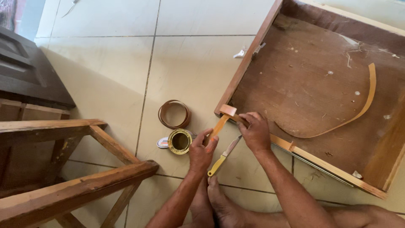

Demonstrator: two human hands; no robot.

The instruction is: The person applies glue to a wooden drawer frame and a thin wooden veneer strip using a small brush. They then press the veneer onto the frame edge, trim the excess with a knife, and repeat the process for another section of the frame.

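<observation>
Seated on a tiled floor (126, 71), a person is laying a thin wooden strip (219, 123) along the front edge of a drawer (308, 84) at frame center, left hand (202, 150) pinching the strip's loose end, right hand (254, 131) pressing it down at the corner. Pressing further along that edge appears due next. An open glue tin (180, 141), coiled strip (174, 114) and yellow-handled knife (223, 155) are lying nearby; wooden frames (71, 169) are filling the lower left.
</observation>
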